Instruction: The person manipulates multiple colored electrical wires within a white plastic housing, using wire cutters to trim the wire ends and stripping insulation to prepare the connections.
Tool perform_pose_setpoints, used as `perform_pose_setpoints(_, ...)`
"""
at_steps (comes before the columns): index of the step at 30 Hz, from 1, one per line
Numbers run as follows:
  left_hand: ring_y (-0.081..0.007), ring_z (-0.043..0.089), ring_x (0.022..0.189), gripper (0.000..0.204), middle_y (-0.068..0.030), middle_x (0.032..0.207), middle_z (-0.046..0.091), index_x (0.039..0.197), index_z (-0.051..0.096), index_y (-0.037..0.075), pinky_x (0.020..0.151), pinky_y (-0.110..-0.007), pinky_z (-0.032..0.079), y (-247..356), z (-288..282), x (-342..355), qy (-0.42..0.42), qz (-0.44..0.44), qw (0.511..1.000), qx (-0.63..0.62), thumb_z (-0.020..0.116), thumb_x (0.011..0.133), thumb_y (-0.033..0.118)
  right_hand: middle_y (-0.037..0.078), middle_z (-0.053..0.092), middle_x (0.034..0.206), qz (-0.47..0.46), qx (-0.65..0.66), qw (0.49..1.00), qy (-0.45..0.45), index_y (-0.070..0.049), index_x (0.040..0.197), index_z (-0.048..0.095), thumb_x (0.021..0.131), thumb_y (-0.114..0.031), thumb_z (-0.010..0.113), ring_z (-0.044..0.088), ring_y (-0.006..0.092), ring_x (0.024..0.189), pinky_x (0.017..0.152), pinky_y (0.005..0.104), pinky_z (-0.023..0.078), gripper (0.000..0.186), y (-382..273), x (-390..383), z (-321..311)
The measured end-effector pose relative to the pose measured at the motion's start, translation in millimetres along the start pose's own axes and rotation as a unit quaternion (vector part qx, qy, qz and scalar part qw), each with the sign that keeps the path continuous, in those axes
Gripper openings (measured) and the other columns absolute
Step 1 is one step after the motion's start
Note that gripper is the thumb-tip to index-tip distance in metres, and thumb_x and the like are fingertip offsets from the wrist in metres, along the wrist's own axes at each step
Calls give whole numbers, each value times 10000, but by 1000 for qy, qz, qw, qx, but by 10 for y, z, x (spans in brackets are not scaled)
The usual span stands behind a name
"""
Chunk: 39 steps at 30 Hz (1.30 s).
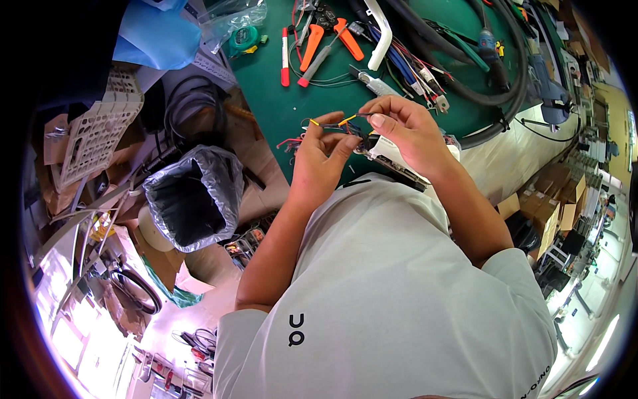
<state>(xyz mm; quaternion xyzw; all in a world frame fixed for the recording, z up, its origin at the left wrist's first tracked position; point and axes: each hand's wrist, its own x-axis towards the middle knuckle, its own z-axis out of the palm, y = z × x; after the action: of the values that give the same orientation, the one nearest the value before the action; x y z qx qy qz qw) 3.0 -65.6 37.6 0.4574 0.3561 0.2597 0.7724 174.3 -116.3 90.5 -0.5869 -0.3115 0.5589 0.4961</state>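
Bin (pixel 230 189): grey-lined, dark inside; contents unclear.
Carton (pixel 539 209): flaps open, off to the right.
Table (pixel 266 100): green; tape measure (pixel 244 41), orange-handled pliers (pixel 349 41), thick cable (pixel 482 137).
Wire (pixel 330 125): yellow-marked, between the hands, over the table.
Left hand (pixel 320 156): curled at the wire; grip unclear.
Right hand (pixel 411 133): thumb and forefinger pinching the wire's end.

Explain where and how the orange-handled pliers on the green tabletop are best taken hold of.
Grip the pliers by both orange handles, probably coming from the wearer's side: the handles splay apart toward the wearer, while the black head points away. Reach in with some care, as a slim grey tool with a red end lies between the handles.
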Motion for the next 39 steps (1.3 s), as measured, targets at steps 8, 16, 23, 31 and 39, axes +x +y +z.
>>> perform_pose_setpoints(8,-67,579,773,181,-45,886,657,1034,645,-6,704,-212,475,88,35,125,61,67,996,27,646,916,130,57,648,932,17,-32,999,36,2,1002,604,943,-172,586,600,102,871,751,248,485,185,13,-44,-48)
perform_pose_setpoints(16,-141,629,861,212,-83,935,673,1048,631,-18,797,-264,501,100,-118,102,72,34,997,-10,604,943,165,41,647,870,55,-16,998,31,-16,1006,597,959,-187,564,550,83,735,679,229,471,181,165,94,125)
perform_pose_setpoints(23,-156,639,882,255,-104,965,677,1061,627,-26,809,-277,512,86,-157,55,65,38,996,-42,582,958,203,37,648,874,51,1,998,38,-19,1039,601,946,-219,587,542,83,710,653,233,465,221,218,130,176)
perform_pose_setpoints(31,-167,653,884,280,-119,998,676,1061,618,-36,751,-261,534,14,-196,63,142,-20,975,-168,600,948,219,124,575,1097,-112,-395,912,9,-31,1089,600,795,-244,731,529,299,1047,895,372,430,386,359,-13,219)
perform_pose_setpoints(39,-163,652,884,282,-122,1005,674,1059,612,-32,767,-257,533,-51,-266,81,151,-16,971,-185,612,941,225,102,619,904,-125,-308,932,142,-24,1002,663,817,-66,668,615,237,775,675,326,497,190,512,61,197)
